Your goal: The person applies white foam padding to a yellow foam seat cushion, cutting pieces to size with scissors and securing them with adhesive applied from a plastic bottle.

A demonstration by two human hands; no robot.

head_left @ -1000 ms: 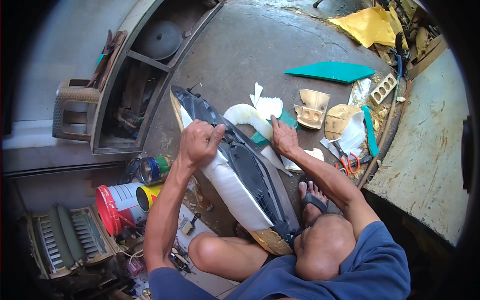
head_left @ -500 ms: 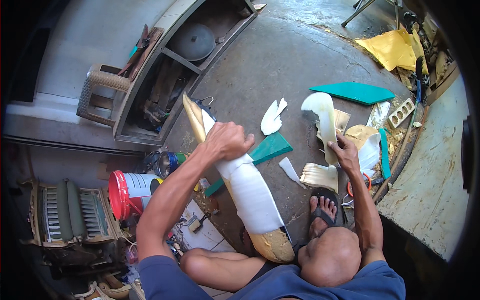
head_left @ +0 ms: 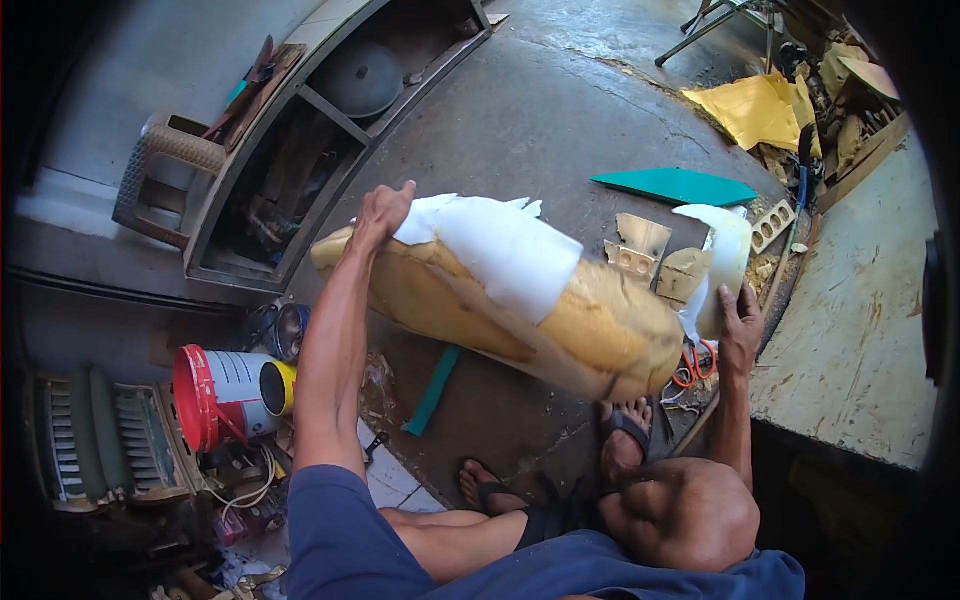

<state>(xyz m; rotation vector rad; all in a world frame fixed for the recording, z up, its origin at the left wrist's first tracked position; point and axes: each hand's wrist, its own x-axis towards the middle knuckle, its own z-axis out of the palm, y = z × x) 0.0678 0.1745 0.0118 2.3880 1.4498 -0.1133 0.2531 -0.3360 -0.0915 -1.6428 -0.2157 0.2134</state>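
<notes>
Daylit fisheye view, sharp at centre, black at the rim.
Soft even light on the concrete floor (head_left: pixel 560 130); faint shadows; straight edges bow outward; lower left corner dim.

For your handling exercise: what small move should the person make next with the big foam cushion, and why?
Probably bring the right hand across to the raised foam cushion's lower end. Only the left hand has a grip on it, at the far end, while the right hand rests on a white foam piece, so the cushion looks poorly supported.
</notes>
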